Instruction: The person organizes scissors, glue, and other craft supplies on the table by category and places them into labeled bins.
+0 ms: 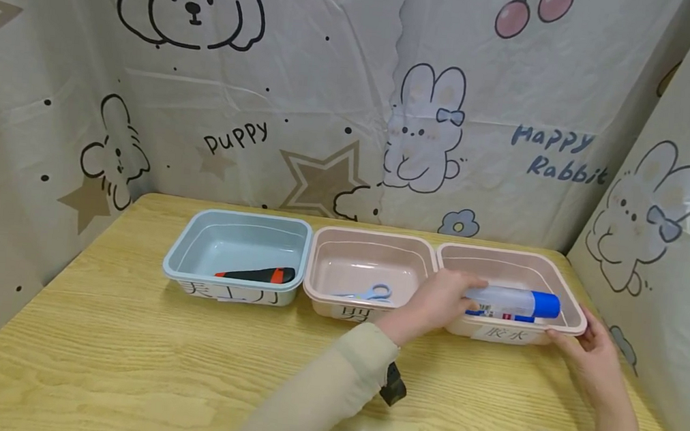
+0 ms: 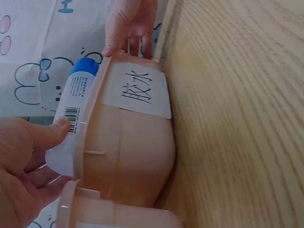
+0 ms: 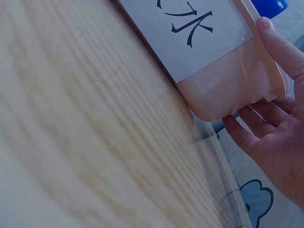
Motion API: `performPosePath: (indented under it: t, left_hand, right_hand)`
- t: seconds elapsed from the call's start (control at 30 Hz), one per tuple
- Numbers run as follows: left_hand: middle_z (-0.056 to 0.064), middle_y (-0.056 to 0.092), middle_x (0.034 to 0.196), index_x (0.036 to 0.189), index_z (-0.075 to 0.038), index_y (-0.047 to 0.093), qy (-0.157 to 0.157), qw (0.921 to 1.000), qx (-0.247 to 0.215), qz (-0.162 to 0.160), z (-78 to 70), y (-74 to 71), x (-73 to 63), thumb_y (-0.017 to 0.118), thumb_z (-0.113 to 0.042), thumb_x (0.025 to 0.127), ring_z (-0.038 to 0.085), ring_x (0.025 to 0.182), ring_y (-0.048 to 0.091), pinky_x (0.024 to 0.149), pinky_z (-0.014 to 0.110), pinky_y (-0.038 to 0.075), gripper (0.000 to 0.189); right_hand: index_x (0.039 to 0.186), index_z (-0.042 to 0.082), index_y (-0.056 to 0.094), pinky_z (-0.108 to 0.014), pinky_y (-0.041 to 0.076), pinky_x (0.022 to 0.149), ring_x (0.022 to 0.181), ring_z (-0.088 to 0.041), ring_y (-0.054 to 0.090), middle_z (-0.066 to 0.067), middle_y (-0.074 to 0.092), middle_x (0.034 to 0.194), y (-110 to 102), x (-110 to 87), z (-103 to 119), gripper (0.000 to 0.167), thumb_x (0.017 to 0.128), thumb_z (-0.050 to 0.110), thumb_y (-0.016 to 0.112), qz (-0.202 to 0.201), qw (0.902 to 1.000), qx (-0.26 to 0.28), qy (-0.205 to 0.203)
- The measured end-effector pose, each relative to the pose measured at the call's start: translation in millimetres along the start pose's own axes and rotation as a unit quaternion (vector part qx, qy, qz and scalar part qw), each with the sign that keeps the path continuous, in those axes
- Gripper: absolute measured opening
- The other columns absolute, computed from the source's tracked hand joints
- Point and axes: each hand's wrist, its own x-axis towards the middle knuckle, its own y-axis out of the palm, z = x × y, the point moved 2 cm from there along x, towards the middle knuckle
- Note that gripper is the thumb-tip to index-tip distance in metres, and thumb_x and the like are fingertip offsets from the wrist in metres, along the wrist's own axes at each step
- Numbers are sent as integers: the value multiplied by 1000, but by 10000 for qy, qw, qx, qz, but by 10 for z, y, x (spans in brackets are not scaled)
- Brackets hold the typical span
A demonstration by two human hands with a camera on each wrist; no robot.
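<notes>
My left hand (image 1: 436,299) pinches a clear glue bottle (image 1: 500,299) with a blue cap (image 1: 546,305), thumb on one side of its lower end. The bottle lies lengthwise at the front rim of the right-hand pink bin (image 1: 552,269), its cap to the right. Beneath it, another blue-and-red item (image 1: 517,318) shows only in part. At that bin's right end my right hand (image 1: 600,361) grips the corner, the thumb (image 3: 273,35) on the rim and fingers against the side. A white paper label (image 2: 137,90) with characters is on the bin's front.
A second pink bin (image 1: 374,234) stands in the middle, holding light-blue scissors (image 1: 378,292). Left of it, a blue bin (image 1: 239,233) holds a black-and-orange utility knife (image 1: 262,275). The bins stand in a row on a wooden table (image 1: 153,363), before a printed curtain (image 1: 307,89).
</notes>
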Motion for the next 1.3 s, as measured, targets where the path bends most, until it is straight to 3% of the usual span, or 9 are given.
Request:
performPosePath:
  t: [0.23, 0.43, 0.67, 0.8, 1.03, 1.17, 1.3]
  left_hand:
    - [-10, 61, 118, 119, -21, 62, 76, 9998, 157, -13, 44, 127, -1, 64, -25, 84, 1, 110, 54, 89, 10, 40, 35]
    - [-10, 61, 118, 118, -21, 62, 86, 9994, 332, -67, 43, 169, -7, 61, -28, 86, 1, 109, 54, 89, 10, 41, 33]
    - [-10, 62, 115, 113, -22, 66, 297, 9960, 840, -62, 24, 191, 3, 59, -27, 88, 2, 106, 57, 87, 10, 41, 26]
    - [-10, 64, 111, 110, -21, 67, 330, 9955, 879, -83, 27, 186, 2, 59, -21, 89, 2, 102, 58, 85, 9, 43, 23]
    - [-10, 63, 113, 113, -22, 64, -1, 9990, 456, -21, 78, 61, -92, 59, -26, 89, 2, 103, 57, 85, 12, 44, 26]
    - [-11, 64, 108, 110, -23, 65, 57, 9985, 540, -99, 170, -64, -204, 59, -36, 87, 1, 92, 60, 78, 14, 46, 27]
    - [-10, 67, 98, 103, -21, 68, 161, 9973, 600, -389, 343, -244, -360, 57, -39, 88, 4, 85, 61, 73, 17, 47, 26]
  right_hand:
    - [147, 16, 11, 2, 36, 78, 122, 2, 32, -6, 22, 149, -3, 11, -44, 76, 88, 16, 60, -11, 9982, 546, -255]
    - [147, 14, 12, 2, 35, 79, 124, 2, 30, -4, 22, 148, 0, 5, -46, 77, 87, 12, 60, 8, 9952, 930, -316]
    - [147, 17, 10, 2, 35, 80, 126, -1, 28, -6, 16, 151, -4, 9, -25, 77, 88, 17, 59, 24, 9982, 547, -244]
    - [148, 19, 9, 1, 35, 82, 129, -4, 27, -9, 13, 152, 2, 19, -8, 77, 89, 20, 58, 2, 9995, 267, -184]
    - [148, 19, 7, -3, 31, 90, 132, -8, 23, -9, 12, 152, 6, 21, 26, 76, 90, 23, 57, 27, 9999, -11, -169]
    - [148, 17, 2, -8, 23, 102, 137, -11, 14, -6, 7, 153, -18, 38, -22, 77, 92, 23, 54, 71, 9996, -18, -257]
    - [147, 25, 11, -16, 17, 109, 139, -13, 12, 2, 10, 153, -52, 106, -75, 71, 91, 29, 55, -522, 9966, -354, -536]
